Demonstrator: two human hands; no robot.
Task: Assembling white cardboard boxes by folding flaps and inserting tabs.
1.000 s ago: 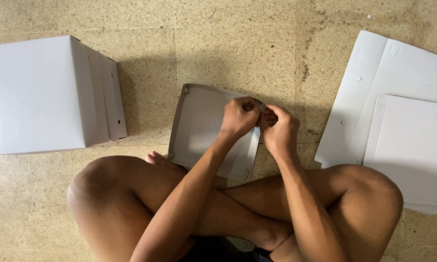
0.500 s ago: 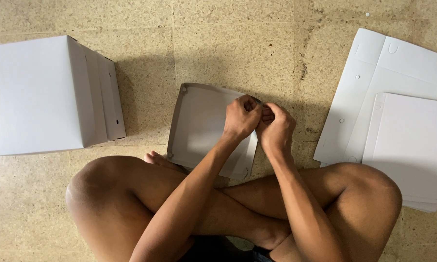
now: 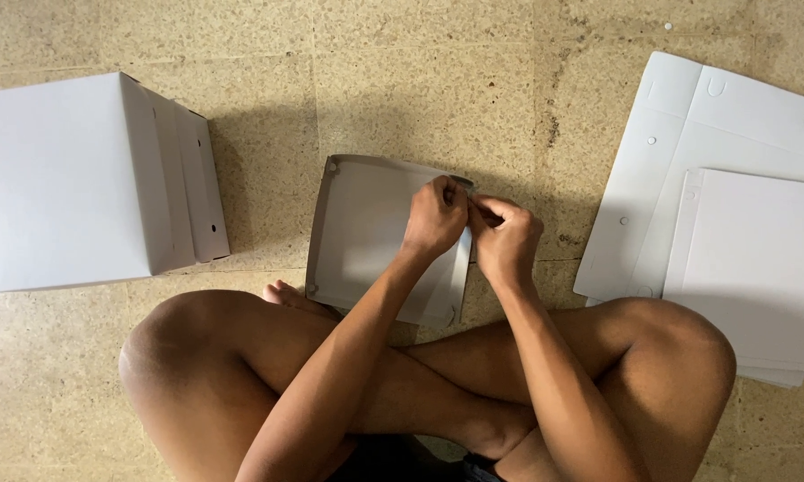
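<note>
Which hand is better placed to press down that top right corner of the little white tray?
Probably the right hand: it sits directly beside that corner of the tray, fingers pinching there. The left hand reaches from across the panel.

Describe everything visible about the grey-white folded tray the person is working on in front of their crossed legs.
The folded tray is a shallow, roughly square piece of pale grey-white card or thin plastic sheet with low raised walls and small round fasteners at its left corners. It rests tilted on the speckled floor, its near edge by the person's foot. Both hands pinch its far right corner: the left hand lies over the wall, the right hand beside it. Its right side is mostly hidden.
</note>
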